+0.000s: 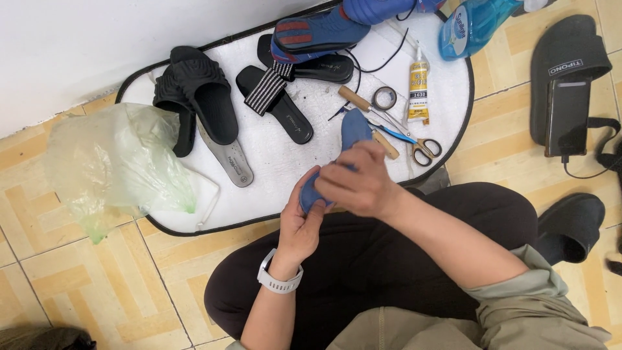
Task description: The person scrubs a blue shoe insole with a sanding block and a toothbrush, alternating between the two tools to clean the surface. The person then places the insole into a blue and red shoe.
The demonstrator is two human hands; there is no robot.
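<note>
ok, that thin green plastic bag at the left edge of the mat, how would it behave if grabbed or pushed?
The plastic bag is crumpled and translucent, so probably floppy, collapsing under a grip. It looks very light; a push would likely slide or crumple it. Being slack, it should not roll.

Blue insole point(353, 129) middle behind the hands; spray bottle point(473, 26) top beyond frame edge.
</note>
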